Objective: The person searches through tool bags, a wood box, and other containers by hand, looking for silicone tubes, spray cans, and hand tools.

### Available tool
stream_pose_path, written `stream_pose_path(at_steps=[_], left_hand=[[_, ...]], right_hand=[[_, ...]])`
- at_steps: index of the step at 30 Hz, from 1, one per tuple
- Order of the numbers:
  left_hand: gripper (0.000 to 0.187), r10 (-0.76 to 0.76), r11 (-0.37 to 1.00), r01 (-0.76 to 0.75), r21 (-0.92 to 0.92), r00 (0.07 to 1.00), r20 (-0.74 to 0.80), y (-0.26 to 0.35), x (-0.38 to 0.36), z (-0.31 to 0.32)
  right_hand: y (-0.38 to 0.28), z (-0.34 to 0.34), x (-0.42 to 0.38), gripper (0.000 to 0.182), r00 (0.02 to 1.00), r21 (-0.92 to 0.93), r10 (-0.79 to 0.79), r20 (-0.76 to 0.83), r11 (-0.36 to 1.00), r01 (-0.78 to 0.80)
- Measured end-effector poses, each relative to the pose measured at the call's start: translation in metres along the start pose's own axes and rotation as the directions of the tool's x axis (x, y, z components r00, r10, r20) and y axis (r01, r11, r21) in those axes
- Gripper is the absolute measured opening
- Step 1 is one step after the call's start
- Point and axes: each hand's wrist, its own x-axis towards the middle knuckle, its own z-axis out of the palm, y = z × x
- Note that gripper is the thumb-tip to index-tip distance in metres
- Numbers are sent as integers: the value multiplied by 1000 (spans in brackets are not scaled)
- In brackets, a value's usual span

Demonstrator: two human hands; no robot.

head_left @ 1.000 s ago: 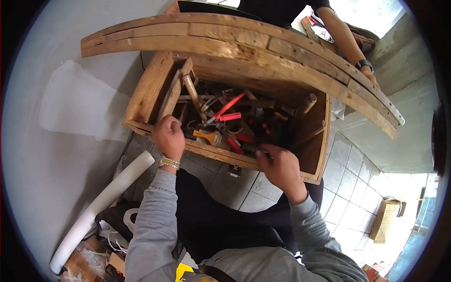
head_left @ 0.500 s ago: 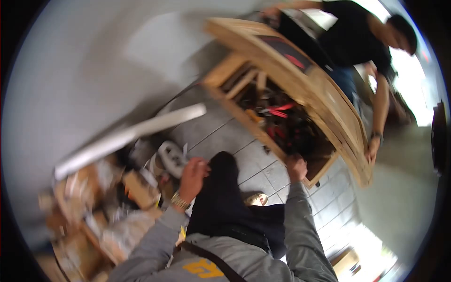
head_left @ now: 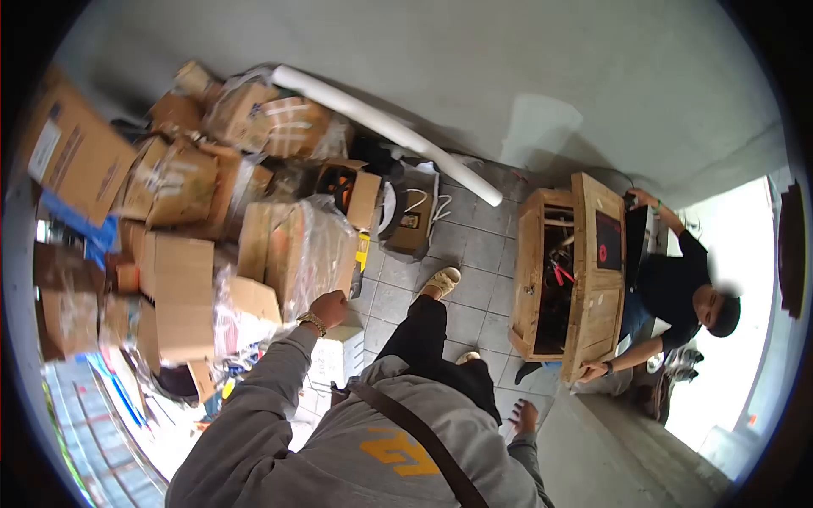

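Note:
My left hand [head_left: 329, 311], with a gold-coloured band at the wrist, is closed beside a plastic-wrapped carton [head_left: 296, 254], and nothing shows in it. Low in the view my right hand [head_left: 523, 415] has its fingers apart and touches nothing. Up and right of it stands a wooden chest [head_left: 527, 292] with its lid [head_left: 597, 296] raised. Red-handled tools [head_left: 559, 273] show inside, the rest dark. Behind the lid a person in a black top [head_left: 669, 284] has one hand on its lower corner and the other near its upper corner.
Cardboard boxes [head_left: 182, 288] are piled at the left. A long white tube [head_left: 385, 127] lies along the wall. An open carton [head_left: 406, 241] stands on the tiled floor [head_left: 474, 288] near my feet. Shoes [head_left: 680, 366] sit near the bright doorway at the right.
My right hand has let go of the chest's edge and is now apart from it. My view has swung toward the boxes, and the chest appears farther off. My left hand's fingers have closed.

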Motion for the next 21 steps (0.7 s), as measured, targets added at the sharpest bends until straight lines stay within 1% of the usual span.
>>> stream_pose_path(at_steps=[1, 3, 4, 5, 6, 7, 8, 9, 10, 11, 12, 13, 15, 16, 17, 18, 19, 21], left_hand=[[28, -18, 1000, 17, -18, 1000, -26, -33, -24, 22], [23, 47, 997, -35, 75, 986, -161, -103, -76, 86], [21, 181, 959, -154, 239, 979, -94, -131, -109, 119], [20, 304, 875, -282, 393, 953, 7, -155, -143, 153], [22, 279, 892, -296, 342, 955, 100, -140, -194, 160], [21, 5, 999, 8, -45, 962, 275, -147, -234, 193], [21, -270, 856, 416, -306, 866, 420, -143, -275, 217], [24, -402, 487, 723, -490, 684, 609, -135, -315, 234], [27, -462, 365, 788, -496, 616, 638, -137, -354, 264], [31, -524, 391, 805, -445, 593, 611, -104, -393, 256], [30, -491, 350, 821, -450, 570, 659, -111, -424, 282], [34, -552, 307, 852, -424, 523, 650, -81, -450, 266], [41, -543, 181, 882, -435, 459, 703, -92, -491, 297], [44, -564, 142, 885, -443, 440, 699, -84, -500, 293], [48, -585, 98, 884, -457, 422, 692, -78, -506, 287], [47, -578, 14, 853, -522, 433, 692, -99, -509, 310], [49, -599, -3, 842, -539, 430, 676, -96, -505, 301], [55, -593, -48, 761, -647, 500, 632, -111, -492, 304]], right_hand=[[11, -11, -1, 40, 997, -5, 43, 71, 999, -43], [5, -19, -37, 41, 973, -221, -54, 225, 970, 105], [-7, -21, -45, 41, 968, -248, -66, 240, 961, 127], [-16, -21, -57, 43, 970, -268, -57, 238, 956, 122], [-17, -27, -72, 44, 974, -281, -42, 222, 954, 105], [-12, -40, -82, 46, 978, -294, -28, 204, 952, 89], [-1, -57, -57, 44, 980, -246, 9, 198, 968, 41], [7, -78, -35, 44, 980, -258, -5, 198, 965, 57], [-1, -88, -31, 44, 980, -252, -29, 196, 965, 78], [-9, -94, -35, 44, 980, -247, -46, 194, 964, 94], [-16, -101, -40, 52, 971, -312, -34, 239, 944, 109], [-21, -105, -40, 52, 971, -324, -36, 237, 939, 114], [-29, -113, -33, 50, 979, -409, -7, 205, 908, 92], [-33, -113, -25, 47, 980, -373, -10, 199, 924, 85], [-35, -113, -21, 47, 979, -386, -21, 204, 917, 100], [-43, -101, -21, 46, 977, -369, -22, 214, 924, 101], [-51, -86, -21, 46, 974, -355, -20, 227, 929, 102], [-61, -51, -15, 56, 978, -462, -44, 203, 877, 135]])
